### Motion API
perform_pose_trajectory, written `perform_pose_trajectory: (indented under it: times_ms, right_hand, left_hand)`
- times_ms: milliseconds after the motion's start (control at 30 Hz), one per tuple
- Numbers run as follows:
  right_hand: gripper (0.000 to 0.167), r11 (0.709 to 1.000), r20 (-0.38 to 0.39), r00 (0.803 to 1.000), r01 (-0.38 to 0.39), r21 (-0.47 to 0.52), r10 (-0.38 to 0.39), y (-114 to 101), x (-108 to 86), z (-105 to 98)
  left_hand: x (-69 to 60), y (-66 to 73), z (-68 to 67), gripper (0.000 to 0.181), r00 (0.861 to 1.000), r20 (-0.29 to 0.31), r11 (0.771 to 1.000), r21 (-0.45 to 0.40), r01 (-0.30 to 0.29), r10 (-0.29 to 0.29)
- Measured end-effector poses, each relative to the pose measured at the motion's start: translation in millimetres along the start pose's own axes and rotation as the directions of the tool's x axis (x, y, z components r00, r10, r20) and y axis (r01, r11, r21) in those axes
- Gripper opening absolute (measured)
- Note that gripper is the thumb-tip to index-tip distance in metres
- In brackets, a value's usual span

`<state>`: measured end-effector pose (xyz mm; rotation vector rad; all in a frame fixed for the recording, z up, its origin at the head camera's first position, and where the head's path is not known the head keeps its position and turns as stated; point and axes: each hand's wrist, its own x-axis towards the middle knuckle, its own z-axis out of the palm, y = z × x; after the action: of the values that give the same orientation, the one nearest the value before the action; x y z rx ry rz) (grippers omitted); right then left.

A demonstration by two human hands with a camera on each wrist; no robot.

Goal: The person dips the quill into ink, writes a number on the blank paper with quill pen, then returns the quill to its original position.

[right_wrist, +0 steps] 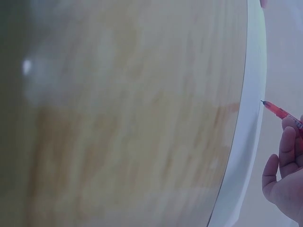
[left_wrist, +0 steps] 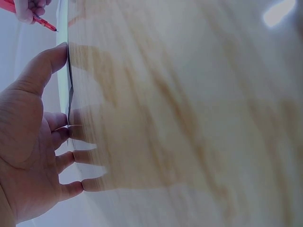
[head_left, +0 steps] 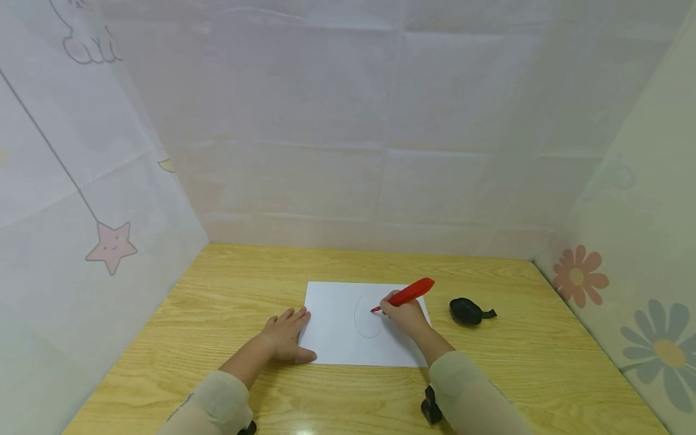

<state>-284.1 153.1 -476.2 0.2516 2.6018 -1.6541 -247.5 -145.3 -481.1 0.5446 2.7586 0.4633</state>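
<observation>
A white sheet of paper (head_left: 331,338) lies on the wooden table, with a thin, unclosed curved line (head_left: 356,323) drawn near its middle. My right hand (head_left: 405,314) pinches a red pen (head_left: 412,292) with a broad, leaf-shaped upper end. The pen slants, its tip at the sheet beside the curve. In the right wrist view the pen's dark tip (right_wrist: 263,101) shows at the paper. My left hand (head_left: 285,335) rests at the sheet's left edge, fingers spread and thumb over the lower left corner. The left wrist view shows that hand (left_wrist: 33,137) from the palm side.
To the right of the paper sits a small black rounded object (head_left: 466,311) with a short tail; its kind is unclear. Patterned cloth walls (head_left: 380,151) enclose the wooden table (head_left: 244,266) at the back and both sides. Dark bands (head_left: 431,406) show near the sleeves.
</observation>
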Motion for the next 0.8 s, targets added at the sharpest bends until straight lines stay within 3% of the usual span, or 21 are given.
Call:
perform_pose_trajectory:
  times_ms: [800]
  right_hand:
    - [0.016, 0.999, 0.056, 0.998, -0.016, 0.030, 0.015, -4.9, -5.0, 14.7]
  left_hand:
    - [0.8, -2.5, 0.8, 0.099, 1.000, -0.010, 1.000, -0.003, 0.001, -0.001]
